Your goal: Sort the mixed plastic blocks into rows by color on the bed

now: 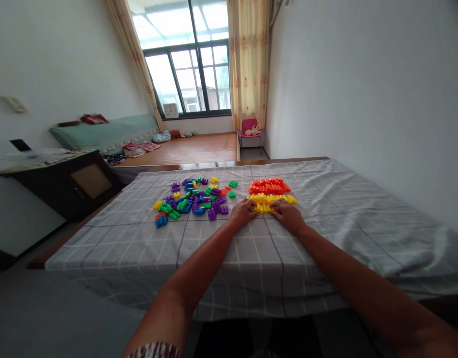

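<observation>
Yellow plastic building pieces (264,208) lie in rows between my two hands on the grey checked cloth. My left hand (244,211) has its fingers curled against the left end of the nearer yellow row. At that row's right end, the bent fingers of my right hand (287,215) press on the pieces. Just behind the yellow rows are rows of orange-red pieces (269,186). To the left spreads a loose pile of mixed pieces, among them purple pieces (212,213), green pieces (171,211) and blue pieces (161,221).
The checked cloth (229,248) covers a broad bed-like surface, wrinkled on the right. A white wall (363,89) runs along the right. Beyond are a brown mat-covered platform (191,149) and a pink chair (250,128). A dark cabinet (65,191) stands at left.
</observation>
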A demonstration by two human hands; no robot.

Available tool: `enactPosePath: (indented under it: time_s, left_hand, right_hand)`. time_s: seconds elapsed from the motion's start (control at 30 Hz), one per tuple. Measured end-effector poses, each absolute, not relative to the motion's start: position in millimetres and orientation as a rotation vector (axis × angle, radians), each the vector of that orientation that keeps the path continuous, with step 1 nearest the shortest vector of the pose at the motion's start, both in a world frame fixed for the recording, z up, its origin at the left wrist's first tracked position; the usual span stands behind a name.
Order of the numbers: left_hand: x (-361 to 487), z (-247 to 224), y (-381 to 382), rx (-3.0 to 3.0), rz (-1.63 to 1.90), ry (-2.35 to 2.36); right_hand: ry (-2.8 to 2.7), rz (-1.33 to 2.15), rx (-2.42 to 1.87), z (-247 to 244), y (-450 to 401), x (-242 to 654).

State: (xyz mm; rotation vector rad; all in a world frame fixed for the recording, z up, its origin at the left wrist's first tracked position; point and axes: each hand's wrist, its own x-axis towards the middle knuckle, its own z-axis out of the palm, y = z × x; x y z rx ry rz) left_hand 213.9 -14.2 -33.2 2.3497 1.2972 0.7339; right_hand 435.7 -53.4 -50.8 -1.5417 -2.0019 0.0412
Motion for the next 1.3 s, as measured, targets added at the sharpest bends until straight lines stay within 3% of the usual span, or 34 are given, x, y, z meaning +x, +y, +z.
enactPosePath:
  time_s: [0.67,0.8,0.93,1.13,1.3]
  left_hand:
    - [211.4,-43.3,-8.2,2.367,0.859,1.196]
    - [201.4,-28.3,-1.2,2.472,0.979,1.052]
    - [167.9,3.2,37.1,2.525,1.003,1.206]
    - [92.9,28.8,122.8,2.471,0.594,1.772]
    - [74.9,19.4,159.9,2.539,0.341,1.731]
  right_hand:
    - [-1.894,0.002,-1.582,-43.7,-57.8,434.4]
    - [-1.822,-0.072,-1.535,-48.0,-56.5,440.4]
    - [-1.719,-0.074,-1.497,-52.9,-52.8,449.8]
    - [-1.640,-0.040,-1.515,-52.6,-46.2,454.4]
    - [-1.607,-0.056,-1.536,-53.1,-43.4,458.8]
